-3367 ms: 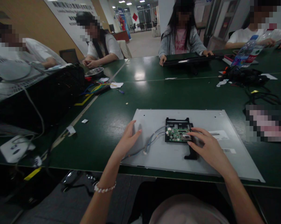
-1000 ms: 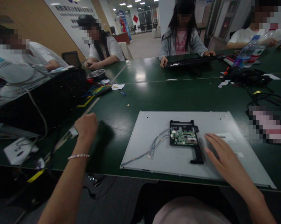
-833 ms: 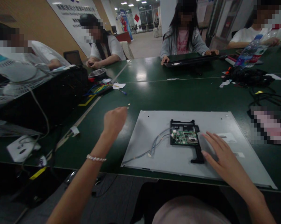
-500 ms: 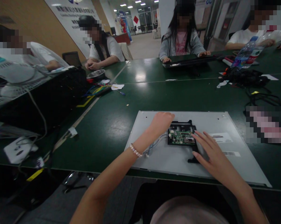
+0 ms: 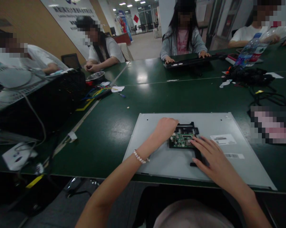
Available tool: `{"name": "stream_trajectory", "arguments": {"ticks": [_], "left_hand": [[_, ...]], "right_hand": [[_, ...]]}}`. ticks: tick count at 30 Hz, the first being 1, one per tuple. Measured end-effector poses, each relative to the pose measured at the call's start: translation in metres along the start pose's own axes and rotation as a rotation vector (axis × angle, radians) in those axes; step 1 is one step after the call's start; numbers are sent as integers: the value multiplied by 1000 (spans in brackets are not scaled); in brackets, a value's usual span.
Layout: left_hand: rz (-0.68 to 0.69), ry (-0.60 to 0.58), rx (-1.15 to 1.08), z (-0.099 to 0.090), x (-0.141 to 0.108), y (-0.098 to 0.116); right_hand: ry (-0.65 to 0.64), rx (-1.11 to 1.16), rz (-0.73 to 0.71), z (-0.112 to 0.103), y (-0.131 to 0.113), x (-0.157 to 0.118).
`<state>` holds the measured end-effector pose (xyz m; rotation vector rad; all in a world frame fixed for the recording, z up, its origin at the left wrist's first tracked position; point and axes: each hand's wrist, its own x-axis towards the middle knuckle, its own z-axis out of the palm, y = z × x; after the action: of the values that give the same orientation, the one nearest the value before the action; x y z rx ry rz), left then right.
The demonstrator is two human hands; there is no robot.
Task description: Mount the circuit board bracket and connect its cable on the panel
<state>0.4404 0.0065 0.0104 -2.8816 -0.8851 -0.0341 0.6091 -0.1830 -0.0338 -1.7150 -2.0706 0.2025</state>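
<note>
A flat grey metal panel, like the back of a screen, lies on the green table. On its middle sits a black plastic bracket holding a green circuit board. My left hand is closed at the bracket's upper left corner. Its fingertips are turned away from me, so what they grip is hidden. My right hand has its fingers stretched out, with fingertips over the board's right side and the thumb near the bracket's lower arm.
White labels are stuck on the panel's right half. A pixelated pink and black item lies to the right, near black cables and bottles. At left stands a large black box. Several people sit around the table; one touches a black panel.
My right hand's fingertips have shifted left, farther over the circuit board. My left hand has moved slightly and now hides the grey wires beside the board. The view has shifted a little.
</note>
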Motion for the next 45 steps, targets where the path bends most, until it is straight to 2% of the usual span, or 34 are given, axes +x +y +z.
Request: {"name": "stream_trajectory", "arguments": {"ticks": [6,18,27,33,36,38,41,43,45], "left_hand": [[43,42,15,8,-2,-7],[14,67,2,12,-17,-13],[17,46,-49,1,-28,-12],[-64,67,-178,-11,-40,-16],[-118,132,-263,-18,-59,-33],[-182,157,-292,-23,-80,-53],[-367,154,-257,-27,-125,-98],[-557,182,-163,-28,-163,-134],[-679,217,-105,-27,-207,-171]], "right_hand": [[-1,2,-5,10,1,6],[9,-17,1,16,-15,4],[25,6,-18,16,-24,-4],[35,47,10,11,-36,-7],[48,111,48,11,-40,-6],[61,159,75,11,-42,-5],[80,210,117,14,-47,-3],[97,227,139,16,-51,-2],[111,237,154,19,-58,-1]]}}
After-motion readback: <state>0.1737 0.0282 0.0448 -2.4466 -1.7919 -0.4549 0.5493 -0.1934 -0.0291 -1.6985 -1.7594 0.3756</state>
